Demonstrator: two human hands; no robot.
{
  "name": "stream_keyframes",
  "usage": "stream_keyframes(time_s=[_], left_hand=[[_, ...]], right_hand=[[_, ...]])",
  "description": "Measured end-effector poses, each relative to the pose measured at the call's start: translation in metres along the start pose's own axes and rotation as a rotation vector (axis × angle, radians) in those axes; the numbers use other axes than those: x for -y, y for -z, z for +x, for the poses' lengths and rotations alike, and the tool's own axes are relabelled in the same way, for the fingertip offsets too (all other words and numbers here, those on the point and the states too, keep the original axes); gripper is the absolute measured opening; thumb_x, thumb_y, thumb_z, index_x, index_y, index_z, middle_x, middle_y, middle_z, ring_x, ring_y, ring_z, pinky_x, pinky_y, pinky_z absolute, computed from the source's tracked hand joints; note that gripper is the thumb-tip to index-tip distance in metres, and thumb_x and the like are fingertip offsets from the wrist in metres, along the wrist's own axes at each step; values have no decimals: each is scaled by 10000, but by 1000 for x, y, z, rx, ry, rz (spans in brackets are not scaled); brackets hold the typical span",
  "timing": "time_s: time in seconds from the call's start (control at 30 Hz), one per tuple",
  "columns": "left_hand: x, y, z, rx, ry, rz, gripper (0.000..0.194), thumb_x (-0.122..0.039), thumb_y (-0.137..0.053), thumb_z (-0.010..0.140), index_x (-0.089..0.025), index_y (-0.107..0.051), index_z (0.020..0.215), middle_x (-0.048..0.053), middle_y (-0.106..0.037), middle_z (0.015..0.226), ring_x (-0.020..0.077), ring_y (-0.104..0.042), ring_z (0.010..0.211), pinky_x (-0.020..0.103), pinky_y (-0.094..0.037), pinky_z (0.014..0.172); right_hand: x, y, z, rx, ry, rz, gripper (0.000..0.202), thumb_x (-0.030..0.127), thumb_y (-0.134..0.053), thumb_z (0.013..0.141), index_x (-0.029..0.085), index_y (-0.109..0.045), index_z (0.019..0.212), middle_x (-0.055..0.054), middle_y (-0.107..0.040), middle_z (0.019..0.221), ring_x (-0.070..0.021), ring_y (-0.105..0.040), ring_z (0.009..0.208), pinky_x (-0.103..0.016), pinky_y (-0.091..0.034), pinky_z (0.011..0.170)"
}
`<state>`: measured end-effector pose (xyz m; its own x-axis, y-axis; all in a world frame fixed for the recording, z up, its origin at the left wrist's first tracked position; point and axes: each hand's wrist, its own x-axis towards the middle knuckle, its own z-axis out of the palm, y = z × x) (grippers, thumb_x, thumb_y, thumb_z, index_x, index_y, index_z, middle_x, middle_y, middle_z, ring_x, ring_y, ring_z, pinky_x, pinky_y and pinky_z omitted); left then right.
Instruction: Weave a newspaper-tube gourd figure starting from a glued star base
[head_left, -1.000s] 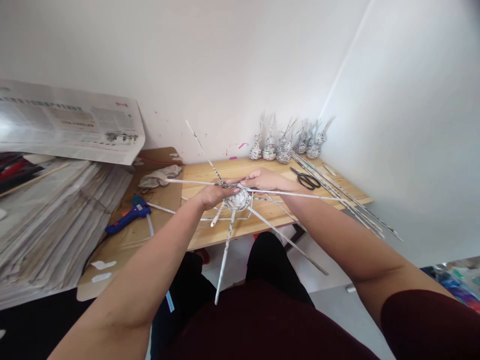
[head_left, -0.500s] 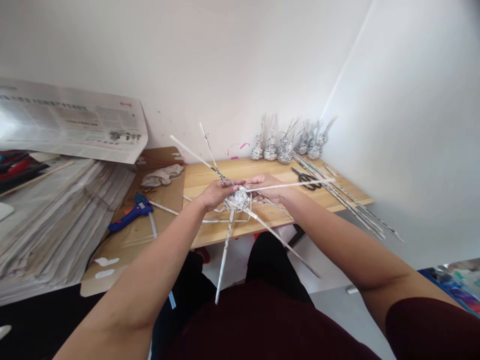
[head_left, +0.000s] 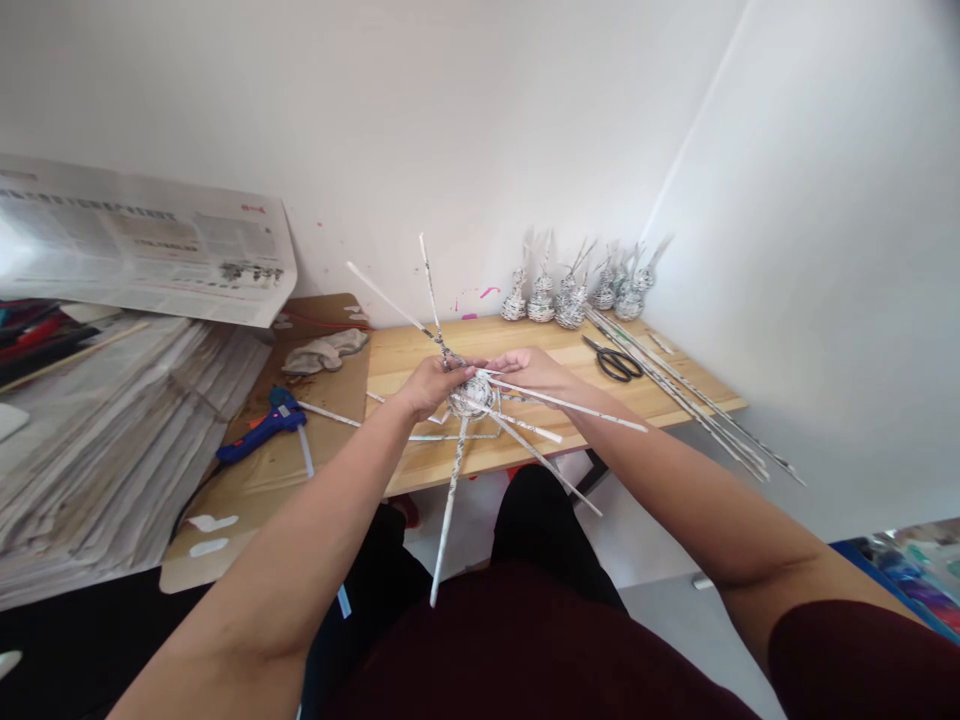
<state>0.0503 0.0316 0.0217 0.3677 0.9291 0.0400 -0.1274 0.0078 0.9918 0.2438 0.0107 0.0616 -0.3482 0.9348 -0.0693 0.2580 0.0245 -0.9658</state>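
Between my hands, above the table's front part, is a small round weave of rolled newspaper tubes, with several long tubes sticking out around it. My left hand grips the weave's left edge, thumb on top. At its upper right edge my right hand has its fingers closed around a paper tube by the rim; the fingertips are partly hidden. One tube points down toward my lap, and two others rise up and left past my left hand.
Several woven paper gourd shapes stand along the wall. Black scissors and loose paper tubes lie at the right. Leftward are a blue glue gun, gloves on cardboard, and a tall newspaper stack.
The long tube by my right hand has swung downward and now slants across the forearm. Another tube now shows below it, pointing right. The upper left tubes have shifted right with the weave's slight turn.
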Motion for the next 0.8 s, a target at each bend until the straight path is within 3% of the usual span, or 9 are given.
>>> stream_keyframes(time_s=[0.13,0.37,0.57,0.8], left_hand=[[0,-2,0,-26,23,-36,543,-415,-888,543,-102,-764,970,92,-751,791,170,-645,704,308,-490,723],[3,-3,2,-55,33,-58,556,-402,-887,549,-88,-753,988,94,-749,785,177,-656,687,314,-498,714],[3,-3,1,-41,49,-72,548,-386,-897,531,-89,-758,970,105,-753,820,193,-669,735,341,-498,777],[5,-5,1,-70,58,-78,548,-391,-905,497,-102,-762,939,85,-746,791,173,-652,706,329,-493,757]], right_hand=[[-2,-4,1,-122,-28,-129,54,111,-697,758,123,-692,810,-42,-723,739,-97,-622,608,-176,-463,560],[-7,-6,5,-214,58,-344,90,113,-709,724,144,-668,797,-19,-723,699,-128,-660,640,-197,-476,586],[-9,-7,7,-169,-10,-217,111,149,-748,721,149,-670,799,-32,-723,709,-134,-651,579,-213,-487,534],[-9,-3,6,-166,61,-431,161,263,-721,762,116,-752,818,-53,-739,744,-142,-649,662,-203,-445,570]])
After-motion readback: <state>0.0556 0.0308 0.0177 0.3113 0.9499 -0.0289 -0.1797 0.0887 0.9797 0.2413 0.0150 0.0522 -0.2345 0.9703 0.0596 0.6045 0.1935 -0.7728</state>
